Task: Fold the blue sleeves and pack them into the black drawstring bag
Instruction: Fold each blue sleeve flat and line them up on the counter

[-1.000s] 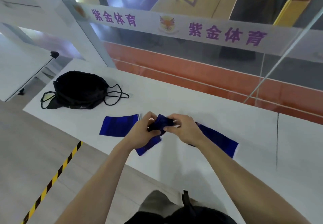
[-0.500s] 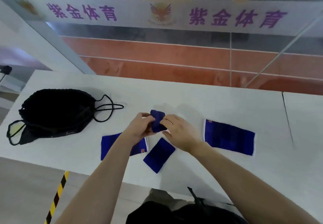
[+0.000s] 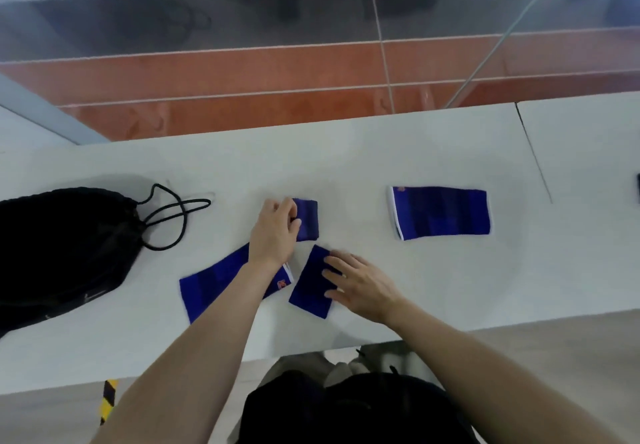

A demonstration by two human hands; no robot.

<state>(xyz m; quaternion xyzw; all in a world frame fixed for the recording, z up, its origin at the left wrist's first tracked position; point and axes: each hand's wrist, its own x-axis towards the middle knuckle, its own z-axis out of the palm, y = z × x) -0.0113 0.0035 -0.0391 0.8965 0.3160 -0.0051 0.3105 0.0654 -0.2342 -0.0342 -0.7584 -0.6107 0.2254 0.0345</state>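
Observation:
Several blue sleeves lie on the white table. My left hand pinches a small folded blue sleeve against the tabletop. My right hand rests with spread fingers on the right edge of another folded blue sleeve just below it. A longer flat blue sleeve runs under my left forearm. A further flat blue sleeve with a white edge lies apart at the right. The black drawstring bag sits at the left, its cords trailing toward the sleeves.
A glass wall with an orange band stands right behind the table's far edge. A seam in the tabletop runs at the right. The near table edge is close to my body. Yellow-black floor tape shows below left.
The small folded sleeve went from both hands down onto the table under my left hand. My right hand let go and moved down onto the folded sleeve below. The camera tilted downward.

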